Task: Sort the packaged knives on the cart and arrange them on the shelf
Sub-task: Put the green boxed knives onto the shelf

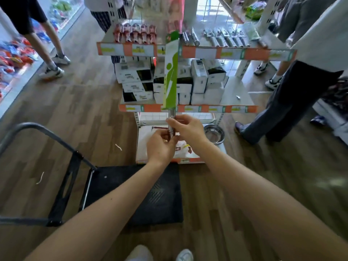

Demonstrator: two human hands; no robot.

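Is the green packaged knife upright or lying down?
Upright: the knife stands vertical, sleeve up, handle down, held by left hand and right hand.

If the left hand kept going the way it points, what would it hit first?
The left hand pinches the knife by its handle, so that comes first. Right behind it is the right hand, though depth is hard to judge.

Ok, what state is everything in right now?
Knife in green-and-white cardboard sleeve: upright, held by its metal handle.
Left hand: grips the handle's lower end.
Right hand: pinches the handle higher up.
Black flat cart: standing on the floor.
White boxes: stacked on the middle shelf.
Round steel bowl: upright, bottom shelf.
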